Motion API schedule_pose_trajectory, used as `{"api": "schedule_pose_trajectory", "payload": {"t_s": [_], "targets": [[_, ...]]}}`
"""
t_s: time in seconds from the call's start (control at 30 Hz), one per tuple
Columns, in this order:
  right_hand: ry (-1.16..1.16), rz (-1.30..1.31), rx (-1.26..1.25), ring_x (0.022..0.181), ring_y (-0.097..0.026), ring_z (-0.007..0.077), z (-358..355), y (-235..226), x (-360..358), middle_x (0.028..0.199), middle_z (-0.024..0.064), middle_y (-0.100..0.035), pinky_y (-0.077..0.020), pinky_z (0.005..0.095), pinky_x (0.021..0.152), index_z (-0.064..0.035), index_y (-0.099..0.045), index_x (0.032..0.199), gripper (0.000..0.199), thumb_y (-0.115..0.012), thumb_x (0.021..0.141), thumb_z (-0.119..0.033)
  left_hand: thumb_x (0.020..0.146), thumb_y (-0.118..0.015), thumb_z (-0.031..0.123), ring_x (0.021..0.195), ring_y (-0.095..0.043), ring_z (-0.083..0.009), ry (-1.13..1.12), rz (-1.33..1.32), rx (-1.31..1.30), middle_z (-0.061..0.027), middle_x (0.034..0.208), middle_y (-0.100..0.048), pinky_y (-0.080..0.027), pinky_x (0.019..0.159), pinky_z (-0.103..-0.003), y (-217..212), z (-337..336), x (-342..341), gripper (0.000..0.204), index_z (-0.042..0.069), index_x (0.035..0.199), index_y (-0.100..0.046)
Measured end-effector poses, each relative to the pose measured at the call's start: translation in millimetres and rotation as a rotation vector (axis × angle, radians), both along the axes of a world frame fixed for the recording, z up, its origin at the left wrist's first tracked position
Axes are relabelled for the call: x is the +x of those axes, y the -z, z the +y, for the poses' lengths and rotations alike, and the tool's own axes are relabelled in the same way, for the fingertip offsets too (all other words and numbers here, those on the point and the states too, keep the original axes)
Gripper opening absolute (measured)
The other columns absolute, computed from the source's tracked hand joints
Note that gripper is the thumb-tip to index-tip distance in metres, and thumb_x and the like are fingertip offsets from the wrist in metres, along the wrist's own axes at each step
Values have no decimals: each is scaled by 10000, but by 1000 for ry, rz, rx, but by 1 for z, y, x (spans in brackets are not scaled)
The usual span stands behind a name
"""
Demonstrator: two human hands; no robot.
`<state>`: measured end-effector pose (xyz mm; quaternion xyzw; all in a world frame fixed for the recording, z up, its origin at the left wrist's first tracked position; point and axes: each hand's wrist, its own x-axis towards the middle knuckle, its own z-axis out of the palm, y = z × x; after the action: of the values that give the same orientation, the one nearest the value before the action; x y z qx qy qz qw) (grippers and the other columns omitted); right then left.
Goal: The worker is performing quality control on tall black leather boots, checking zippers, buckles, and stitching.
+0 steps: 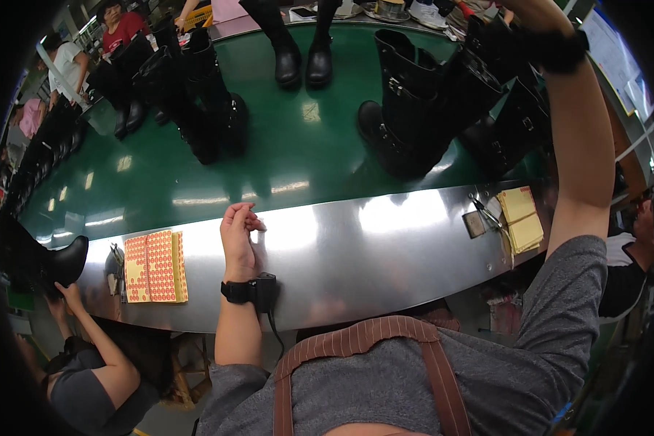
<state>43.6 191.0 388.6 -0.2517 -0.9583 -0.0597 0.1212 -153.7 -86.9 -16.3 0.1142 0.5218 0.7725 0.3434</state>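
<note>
The left hand (238, 234) rests loosely curled and holding nothing on the steel ledge (385, 240), near the sticker sheets (155, 267). The right hand reaches up past the black boots (443, 102); whether it grips anything cannot be told

Black boots (407, 123) on a green belt (283, 156) beyond the left hand (238, 236); beside it, orange-dotted yellow sticker sheets (155, 267).

Bright overhead lamps leave white glare streaks on the green belt (196, 174) and steel ledge (385, 240). Fisheye bending curves the edges; corners fall black, slightly soft.
</note>
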Motion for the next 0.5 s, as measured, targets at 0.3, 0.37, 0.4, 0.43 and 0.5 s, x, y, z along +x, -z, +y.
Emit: {"api": "schedule_pose_trajectory", "payload": {"t_s": [0.3, 0.37, 0.4, 0.43, 0.5], "targets": [[265, -56, -639, 683, -639, 144, -35, 188, 229, 742, 93, -683, -497, 275, 638, 4, -700, 925, 305, -715, 858, -294, 944, -573, 149, 721, -566, -90, 125, 229, -228, -4, 806, -599, -499, 707, -248, -21, 13, 25, 163, 40, 1042, -643], [257, -2, -741, 785, -687, 218, -35, 232, 243, 859, 152, -712, -537, 306, 721, 27, -691, 1024, 416, -725, 826, -338, 937, -593, 176, 789, -576, -102, 245, 288, -298, -6, 849, -614, -483, 755, -267, -38, 26, 46, 195, 47, 1071, -649], [255, 52, -742, 825, -685, 226, -30, 246, 244, 941, 168, -703, -538, 315, 740, 36, -649, 1114, 504, -730, 820, -365, 922, -622, 216, 909, -581, -119, 358, 419, -301, -24, 937, -635, -460, 816, -281, -47, 38, 58, 252, 58, 1117, -650], [280, 78, -746, 864, -683, 234, -22, 256, 242, 1022, 184, -694, -540, 324, 760, 44, -607, 1204, 600, -735, 814, -393, 897, -661, 205, 933, -602, -148, 376, 548, -238, -47, 936, -652, -471, 856, -279, -54, 53, 76, 308, 9, 1134, -640], [321, 205, -705, 906, -679, 236, 5, 262, 225, 1130, 200, -659, -536, 334, 792, 31, -489, 1348, 762, -735, 808, -447, 831, -740, 345, 1079, -581, -223, 374, 751, -269, -150, 1158, -609, -471, 912, -328, -70, 94, 104, 564, -2, 1246, -581]]}}
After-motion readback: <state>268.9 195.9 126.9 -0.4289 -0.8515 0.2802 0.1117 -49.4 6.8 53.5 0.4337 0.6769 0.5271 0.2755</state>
